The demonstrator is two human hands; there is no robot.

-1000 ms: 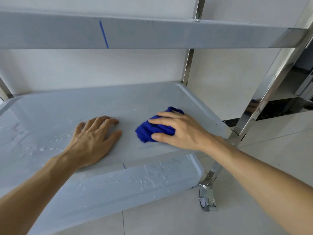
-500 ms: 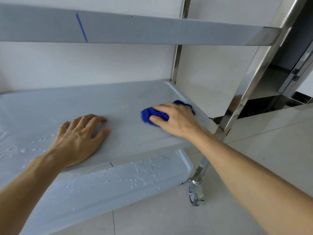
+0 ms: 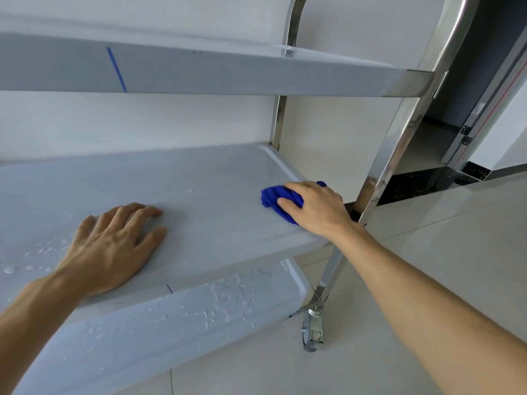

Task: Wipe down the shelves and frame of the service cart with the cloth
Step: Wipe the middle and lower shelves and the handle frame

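The blue cloth (image 3: 278, 201) now sits bunched at the right end of the middle shelf (image 3: 199, 183), close to its front right corner and just beside the shiny front upright (image 3: 390, 166) of the cart frame. A second ago it lay nearer the shelf's middle, and half a second ago it was part-way across, so the stroke has carried it rightward to the shelf's edge. The right hand (image 3: 316, 208) presses down on it, its fingers (image 3: 288, 202) curled over the wad and holding it against the shelf, with the thumb tucked along the near side.

That shift suggests the right half of this shelf has had its pass; the strip the cloth crossed looks dry and free of beads. The left hand (image 3: 114, 246) lies flat on the same shelf, well apart from the cloth, fingers spread and holding nothing, apparently steadying the cart. It rests in much the same spot as earlier.

Water droplets (image 3: 31, 260) remain on the far left of the middle shelf, and many more lie across the lower shelf (image 3: 159, 329). The top shelf (image 3: 228, 72) and the uprights show no sign either way. I judge the task well short of done. The view has also swung right, bringing the caster (image 3: 312, 333) and floor further into view.
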